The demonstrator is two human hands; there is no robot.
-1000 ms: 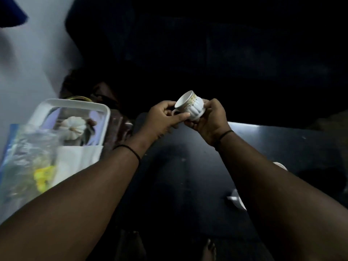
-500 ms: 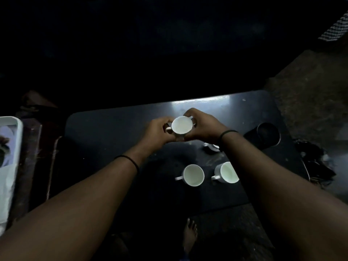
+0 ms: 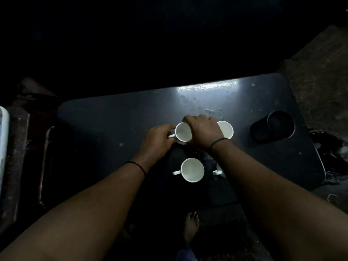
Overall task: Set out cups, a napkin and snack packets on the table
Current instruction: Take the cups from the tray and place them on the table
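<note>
A white cup (image 3: 182,132) stands upright on the dark table (image 3: 116,121), held from both sides. My left hand (image 3: 157,141) pinches its handle on the left. My right hand (image 3: 204,132) wraps its right rim and wall. Behind my right hand, a second white cup (image 3: 227,129) shows only partly. Nearer me, a third white cup (image 3: 192,170) stands free with its handle to the left. To its right, only the handle and an edge of a fourth cup (image 3: 218,171) show beside my right forearm. No napkin or snack packet is in view.
A dark round holder (image 3: 276,127) lies on the table's right part. A white tray's edge (image 3: 3,140) shows at the far left over a brown wooden surface (image 3: 17,151). My bare foot (image 3: 191,226) is on the floor below the table's near edge.
The view swung from the tray at the left to the table. Both hands carried the cup over and lowered it onto the table behind the near cups.
</note>
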